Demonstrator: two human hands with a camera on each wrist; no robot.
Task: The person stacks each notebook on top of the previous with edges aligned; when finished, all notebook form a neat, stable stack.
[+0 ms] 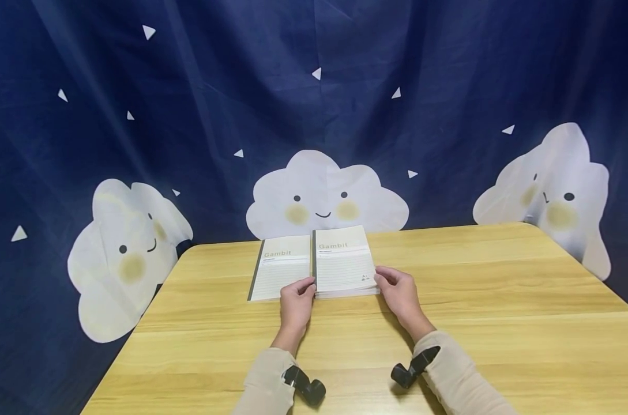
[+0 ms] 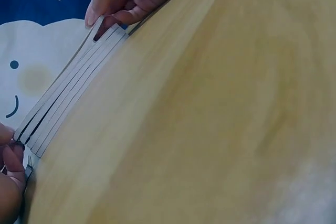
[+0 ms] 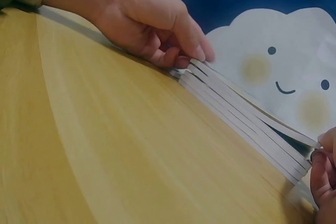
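A stack of several notebooks (image 1: 347, 292) lies on the table, dark spines to the left. On the cover of the top notebook (image 1: 343, 268) the word "Gambit" shows. My left hand (image 1: 297, 302) pinches that notebook at its near left corner, thumb above and fingers below. At the near right corner my right hand (image 1: 401, 294) pinches it too. In the right wrist view the top notebook (image 3: 257, 115) bows up slightly, with a dark gap under it near my right hand (image 3: 326, 177). Left of the stack, a single matching notebook (image 1: 282, 274) lies flat beside my left hand.
The wooden table (image 1: 500, 311) has rounded far corners. Behind it hangs a dark blue curtain (image 1: 215, 115) with white smiling clouds and small triangles. A black strap with a small camera (image 1: 305, 386) sits on my left wrist, another strap camera (image 1: 412, 369) on my right.
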